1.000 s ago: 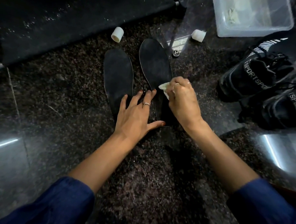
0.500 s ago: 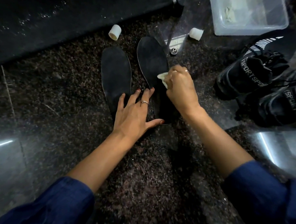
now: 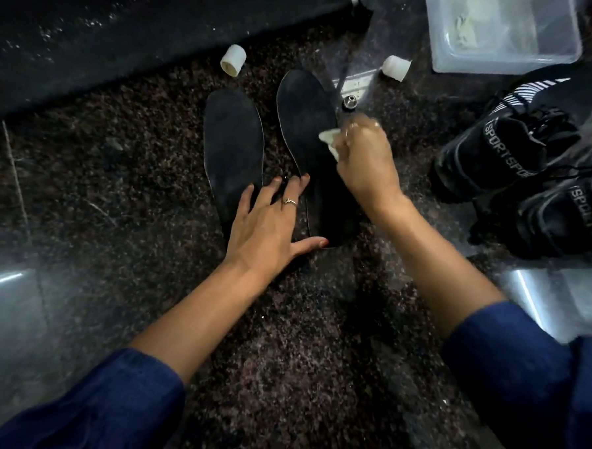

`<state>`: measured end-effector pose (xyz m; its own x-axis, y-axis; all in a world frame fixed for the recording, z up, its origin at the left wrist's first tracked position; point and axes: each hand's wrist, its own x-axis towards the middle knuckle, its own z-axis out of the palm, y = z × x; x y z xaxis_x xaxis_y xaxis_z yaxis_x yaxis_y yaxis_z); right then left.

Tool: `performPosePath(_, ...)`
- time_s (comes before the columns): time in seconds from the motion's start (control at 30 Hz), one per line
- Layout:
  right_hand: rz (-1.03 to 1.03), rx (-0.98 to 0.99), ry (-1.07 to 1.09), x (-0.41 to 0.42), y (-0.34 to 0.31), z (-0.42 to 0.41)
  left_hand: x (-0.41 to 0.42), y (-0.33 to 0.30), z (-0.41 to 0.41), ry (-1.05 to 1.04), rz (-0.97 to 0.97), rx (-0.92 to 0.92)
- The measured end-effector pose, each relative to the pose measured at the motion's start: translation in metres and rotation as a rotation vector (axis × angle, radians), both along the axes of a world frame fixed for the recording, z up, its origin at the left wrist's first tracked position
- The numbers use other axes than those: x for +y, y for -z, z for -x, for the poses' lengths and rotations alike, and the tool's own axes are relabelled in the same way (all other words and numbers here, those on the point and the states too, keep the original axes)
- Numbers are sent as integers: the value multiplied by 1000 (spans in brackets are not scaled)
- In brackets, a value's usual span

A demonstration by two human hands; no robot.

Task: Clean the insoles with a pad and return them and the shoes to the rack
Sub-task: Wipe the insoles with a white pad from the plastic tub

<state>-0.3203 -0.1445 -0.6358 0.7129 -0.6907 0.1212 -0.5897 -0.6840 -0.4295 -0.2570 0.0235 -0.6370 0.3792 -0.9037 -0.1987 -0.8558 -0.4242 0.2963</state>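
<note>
Two black insoles lie side by side on the dark speckled floor, the left insole (image 3: 233,148) and the right insole (image 3: 308,120). My right hand (image 3: 365,162) grips a small white pad (image 3: 330,140) and presses it on the right insole's right edge near its middle. My left hand (image 3: 270,222) lies flat with fingers spread, resting over the heel ends of both insoles, thumb at the right insole's heel. Two black sport shoes, the nearer shoe (image 3: 568,217) and the farther shoe (image 3: 500,151), sit on the floor to the right.
A clear plastic bin (image 3: 505,59) stands at the back right. Two white caps, one (image 3: 233,60) behind the left insole and another (image 3: 396,67) near the bin, and a small metal nozzle (image 3: 348,103) lie by the insoles' toes. A dark rack base (image 3: 140,33) runs along the back.
My right hand has slid the pad forward along the right insole, from near its heel half toward the middle. My left hand has stayed pressed on the heels.
</note>
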Motion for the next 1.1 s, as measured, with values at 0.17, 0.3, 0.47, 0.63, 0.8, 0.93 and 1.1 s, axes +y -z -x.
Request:
performPosePath(0.17,-9,72,-64,-25,-1,-17,0,-1,0,-6,6,-5)
performPosePath(0.3,-4,11,-77,12,7,19,0,1,0,-1,0,-18)
performPosePath(0.47,-51,-11,-176,80,1,62,1,2,-1,4,1,-8)
performPosePath(0.63,-105,37,-227,63,3,39,0,0,0,0,-6,4)
performPosePath(0.8,-99,23,-227,68,0,39,1,-1,0,-5,-1,5)
performPosePath(0.93,-97,-12,-215,89,1,76,1,2,-1,6,7,-27)
performPosePath(1.1,-74,-40,-174,76,7,70,0,1,-1,7,-12,-35)
